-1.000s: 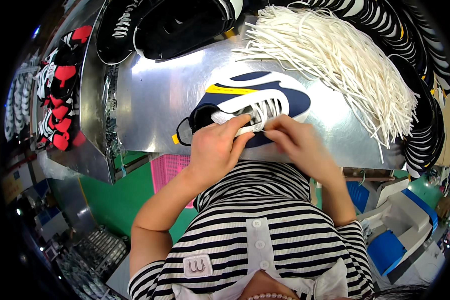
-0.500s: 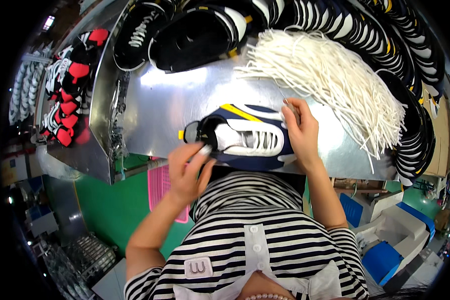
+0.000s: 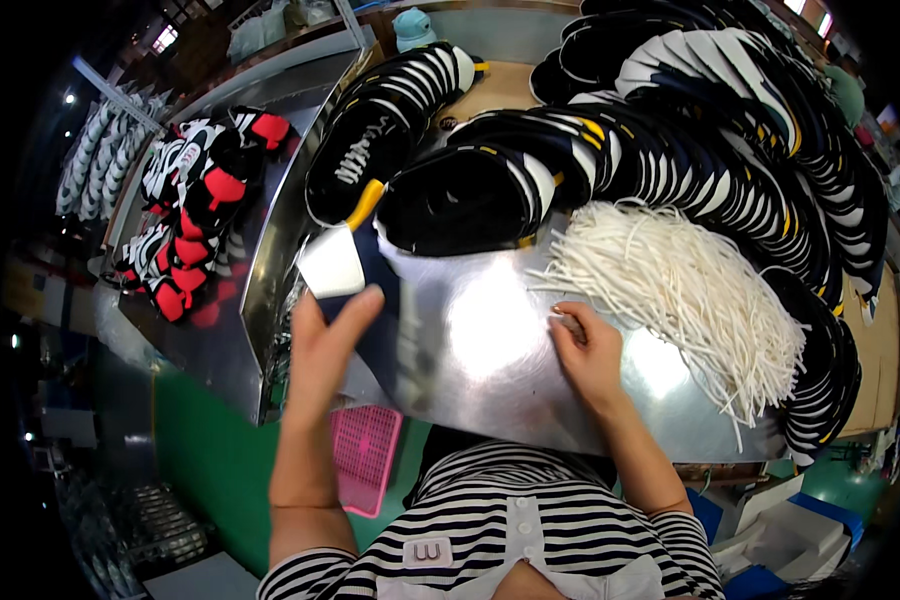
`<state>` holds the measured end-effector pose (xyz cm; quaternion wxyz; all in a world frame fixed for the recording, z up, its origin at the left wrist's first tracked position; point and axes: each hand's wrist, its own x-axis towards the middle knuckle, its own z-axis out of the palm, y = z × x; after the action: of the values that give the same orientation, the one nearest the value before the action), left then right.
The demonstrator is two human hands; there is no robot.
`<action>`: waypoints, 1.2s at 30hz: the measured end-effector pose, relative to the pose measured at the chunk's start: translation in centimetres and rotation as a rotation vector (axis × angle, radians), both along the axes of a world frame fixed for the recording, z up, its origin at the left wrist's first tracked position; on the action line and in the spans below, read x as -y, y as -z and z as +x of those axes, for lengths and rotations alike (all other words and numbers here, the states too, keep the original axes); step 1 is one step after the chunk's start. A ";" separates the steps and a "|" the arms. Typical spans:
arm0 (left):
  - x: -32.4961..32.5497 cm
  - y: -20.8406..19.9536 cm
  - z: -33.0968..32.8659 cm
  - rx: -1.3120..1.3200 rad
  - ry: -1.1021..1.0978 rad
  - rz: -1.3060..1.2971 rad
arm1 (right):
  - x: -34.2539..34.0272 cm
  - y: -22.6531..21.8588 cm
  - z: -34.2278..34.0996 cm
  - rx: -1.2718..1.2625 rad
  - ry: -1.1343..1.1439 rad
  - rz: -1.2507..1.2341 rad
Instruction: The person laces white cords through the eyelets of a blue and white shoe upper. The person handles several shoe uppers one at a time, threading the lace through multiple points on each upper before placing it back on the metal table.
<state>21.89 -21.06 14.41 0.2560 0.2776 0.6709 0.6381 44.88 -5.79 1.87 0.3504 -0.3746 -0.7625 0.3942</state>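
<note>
On the left of the metal table, my left hand (image 3: 322,345) grips a navy shoe upper (image 3: 375,320) with a white panel and a yellow pull tab; it is held tilted and partly blurred. My thumb shows and the other fingers are mostly hidden. Beside it lies a black shoe upper laced with white cord (image 3: 365,160). My right hand (image 3: 590,352) rests low over the table with its fingers curled in a pinch; what is in them is too small to name. A heap of white laces (image 3: 680,300) lies just beyond that hand.
Long overlapping rows of black and white shoe uppers (image 3: 660,160) curve along the back and right. A metal divider (image 3: 280,240) stands at the left, with red, black and white shoe uppers (image 3: 195,215) past it. A pink basket (image 3: 368,460) sits below the table edge.
The navy upper has gone from the table before me to the far left in my left hand. My right hand has come off it and stays curled. The view has tilted up.
</note>
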 end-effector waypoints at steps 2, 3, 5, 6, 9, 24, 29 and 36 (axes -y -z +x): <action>-3.1 1.3 -6.5 -0.797 -0.024 -0.234 | -2.0 -0.1 1.1 0.061 0.058 -0.007; -5.6 2.6 -9.5 -0.918 -0.036 -0.380 | -2.7 -0.1 1.4 0.096 0.094 -0.013; -11.3 6.2 -15.5 -1.001 -0.040 -0.641 | -3.1 0.0 1.5 0.144 0.064 -0.022; -14.2 8.2 -18.1 -0.933 -0.041 -0.683 | -3.2 -0.1 1.5 0.169 0.050 -0.019; -23.1 11.8 -20.8 -0.761 -0.285 -0.693 | -2.9 0.7 1.2 0.144 -0.035 0.074; -27.3 12.9 -21.3 -0.556 0.235 0.037 | -7.1 0.1 0.6 0.221 0.089 0.235; -27.2 11.6 -22.3 -0.380 0.209 -0.124 | -10.1 -2.6 0.2 0.292 0.068 0.360; -16.5 7.5 -6.9 -0.573 0.212 -0.040 | -15.1 -1.7 3.3 0.556 -0.200 0.680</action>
<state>14.98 -4.61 6.91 0.1270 0.5099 0.6955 0.4900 48.21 9.29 3.56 0.1958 -0.2544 -0.9463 0.0374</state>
